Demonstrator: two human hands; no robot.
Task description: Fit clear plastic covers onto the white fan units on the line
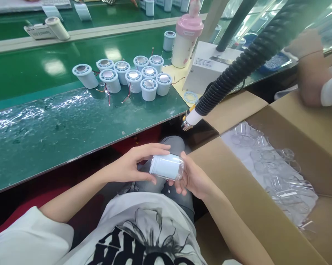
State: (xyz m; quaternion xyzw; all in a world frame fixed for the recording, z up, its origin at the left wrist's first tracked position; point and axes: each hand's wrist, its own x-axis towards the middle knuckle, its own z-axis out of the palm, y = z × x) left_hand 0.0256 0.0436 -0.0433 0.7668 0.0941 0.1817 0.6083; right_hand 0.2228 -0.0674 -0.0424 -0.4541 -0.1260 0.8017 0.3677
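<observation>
Above my lap, a light blue cylinder inside a clear cover (pixel 167 166) lies sideways between my two hands. My left hand (pixel 139 162) curves round its left end, with the thumb below and the fingers above. At the right end, my right hand (pixel 192 176) grips the clear cover with bent fingers. Several light blue round units (pixel 133 81) with metallic centres stand on the green bench (pixel 85 117), and thin red wires trail from some. Many clear plastic covers (pixel 276 169) lie in the cardboard box to my right.
A black corrugated hose (pixel 226 77) with a metal tip hangs over the bench edge near a white device (pixel 207 66). A pink-lidded cup (pixel 185 40) stands behind. The open cardboard box (pixel 232 184) flanks my right arm. Another person's blurred arm (pixel 311 70) is at upper right.
</observation>
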